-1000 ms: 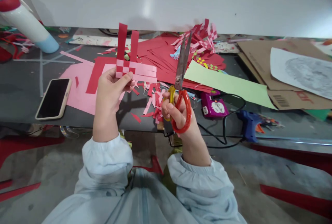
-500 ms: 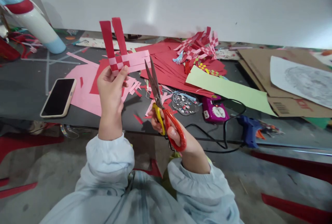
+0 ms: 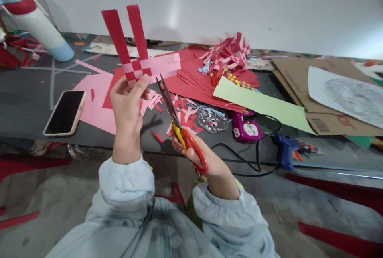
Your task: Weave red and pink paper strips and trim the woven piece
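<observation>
Paper and scissors in two bare hands; all places are given from the red paper stack (image 3: 191,76). The woven paper (image 3: 140,68), a small checker of red and pink, is held up to the left of the stack, clear of the table (image 3: 24,106). Two red strips (image 3: 137,30) rise from its top edge, while its pink strips (image 3: 166,64) reach rightward and, as seen here, cross in front of the stack's left part. The left hand (image 3: 124,102) pinches the weave at its lower edge, thumb in front and the other fingers curled behind. The right hand (image 3: 193,154) grips the scissors (image 3: 174,115) on the near side of the stack, thumb and fingers at the handles, with the blades parted only narrowly. The blade tips overlap the lowest pink strip in view; whether paper lies between them cannot be told. Scraps (image 3: 188,118) and a clear dish of small beads (image 3: 212,119) lie near the front of the stack.

Good practice, as a judgement: the left thumb presses firmly on the last crossing, since the loose strips could slide out of the weave, and the thumb is best placed well off the blade line. A wider opening of the blades, the strip seated deep between them and the paper drawn taut favour one straight cut; snipping with the tips alone could leave a ragged edge
</observation>
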Available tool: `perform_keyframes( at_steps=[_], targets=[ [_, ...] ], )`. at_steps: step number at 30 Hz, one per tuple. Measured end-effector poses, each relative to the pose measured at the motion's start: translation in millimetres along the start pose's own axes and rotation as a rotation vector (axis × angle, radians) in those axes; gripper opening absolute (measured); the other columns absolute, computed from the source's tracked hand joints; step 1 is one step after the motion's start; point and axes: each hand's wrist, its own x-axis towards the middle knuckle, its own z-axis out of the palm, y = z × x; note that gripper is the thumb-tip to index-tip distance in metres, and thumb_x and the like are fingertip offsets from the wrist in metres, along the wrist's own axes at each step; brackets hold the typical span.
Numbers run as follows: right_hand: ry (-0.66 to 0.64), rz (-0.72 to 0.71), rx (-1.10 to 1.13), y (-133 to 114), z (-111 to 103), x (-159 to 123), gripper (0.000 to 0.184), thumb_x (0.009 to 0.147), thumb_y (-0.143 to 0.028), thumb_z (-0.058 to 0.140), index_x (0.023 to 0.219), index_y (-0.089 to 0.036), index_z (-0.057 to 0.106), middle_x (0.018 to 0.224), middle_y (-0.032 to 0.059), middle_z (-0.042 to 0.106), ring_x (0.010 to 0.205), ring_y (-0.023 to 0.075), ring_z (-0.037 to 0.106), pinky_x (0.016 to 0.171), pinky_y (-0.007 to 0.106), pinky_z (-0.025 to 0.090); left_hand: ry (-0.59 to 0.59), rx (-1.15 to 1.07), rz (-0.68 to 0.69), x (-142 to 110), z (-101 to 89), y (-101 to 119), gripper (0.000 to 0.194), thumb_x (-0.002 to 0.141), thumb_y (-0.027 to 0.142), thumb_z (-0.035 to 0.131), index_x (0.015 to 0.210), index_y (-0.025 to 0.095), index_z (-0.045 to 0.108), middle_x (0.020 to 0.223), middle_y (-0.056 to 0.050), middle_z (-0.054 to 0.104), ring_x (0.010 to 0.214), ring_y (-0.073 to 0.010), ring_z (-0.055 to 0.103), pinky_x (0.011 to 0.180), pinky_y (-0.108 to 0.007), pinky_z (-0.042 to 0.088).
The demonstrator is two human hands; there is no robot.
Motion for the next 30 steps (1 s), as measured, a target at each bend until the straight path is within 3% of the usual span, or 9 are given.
perform_keyframes(
  at_steps=[10,18,23,30],
  targets=[
    [0.076,0.017,-0.091,5,-1,3,0.057,0.085,-0.071,0.052,0.12,-0.027,0.046,0.08,-0.0014,0.036,0.066,0.0142,0.031,0.057,0.028,0.029,-0.132,-0.029,-0.254,-5,5.9,0,0.017,0.068,0.025,0.081,0.067,0.019,0.064,0.061,0.004,0.061,0.051,-0.0045,0.055,0.051,-0.018,0.045],
    [0.13,-0.078,-0.075,14,-3,5,0.056,0.088,-0.068,0.05,0.129,-0.03,0.048,0.084,-0.0009,0.041,0.072,0.015,0.037,0.065,0.03,0.035,-0.257,-0.031,-0.241,-14,14.1,-4,0.016,0.067,0.026,0.082,0.068,0.018,0.069,0.064,0.002,0.065,0.05,-0.0053,0.054,0.046,-0.018,0.042],
    [0.178,-0.093,-0.097,17,-3,5,0.059,0.087,-0.069,0.052,0.128,-0.027,0.046,0.088,0.0,0.043,0.072,0.0146,0.038,0.064,0.03,0.035,-0.242,-0.004,-0.241,-21,20.8,-5,0.014,0.069,0.023,0.082,0.067,0.019,0.069,0.066,0.001,0.066,0.054,-0.0067,0.056,0.05,-0.02,0.044],
    [0.148,-0.121,-0.065,16,-2,6,0.058,0.087,-0.067,0.053,0.126,-0.025,0.045,0.088,-0.0003,0.041,0.073,0.0137,0.037,0.064,0.03,0.034,-0.224,-0.055,-0.218,-27,26.8,-9,0.014,0.07,0.026,0.083,0.067,0.02,0.071,0.063,0.002,0.065,0.052,-0.0059,0.053,0.05,-0.02,0.044]
  ],
)
